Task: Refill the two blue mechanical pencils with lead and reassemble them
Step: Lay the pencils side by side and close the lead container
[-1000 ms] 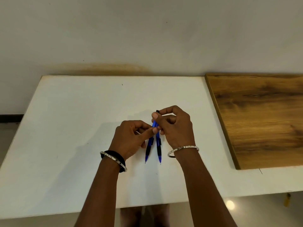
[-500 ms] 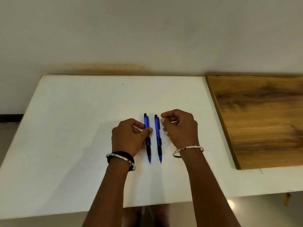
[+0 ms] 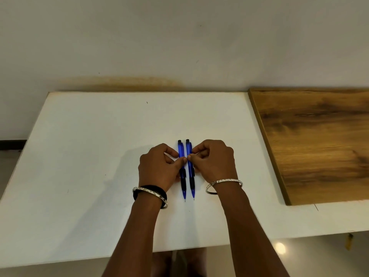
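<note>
A: What do we see of the left hand [image 3: 159, 166]?

B: We see it curled, knuckles up, with the thumb tip and forefinger tip set against the blue barrel of the left pencil [image 3: 180, 150], pinching it at about mid-length. The other fingers are folded under the palm.

A: And the right hand [image 3: 215, 160]?

B: Much the same, mirrored. Its thumb and forefinger pinch the right pencil [image 3: 189, 148] at the barrel, and the two thumbs nearly meet between the pencils.

A: Where do we place the pencils themselves?

B: Both lie flat on the white table [image 3: 89, 156], side by side and parallel, just apart, between the two hands. Their black caps point away from us and their tips toward us. The black grip sections show below the thumbs, and the caps stick out beyond the fingers.

A: Anything else we can name?

B: A bangle [image 3: 149, 191] and a black band [image 3: 151, 187] on the left wrist, another bangle on the right, and a wooden board [image 3: 319, 146] lying on the table well to the right.
</note>
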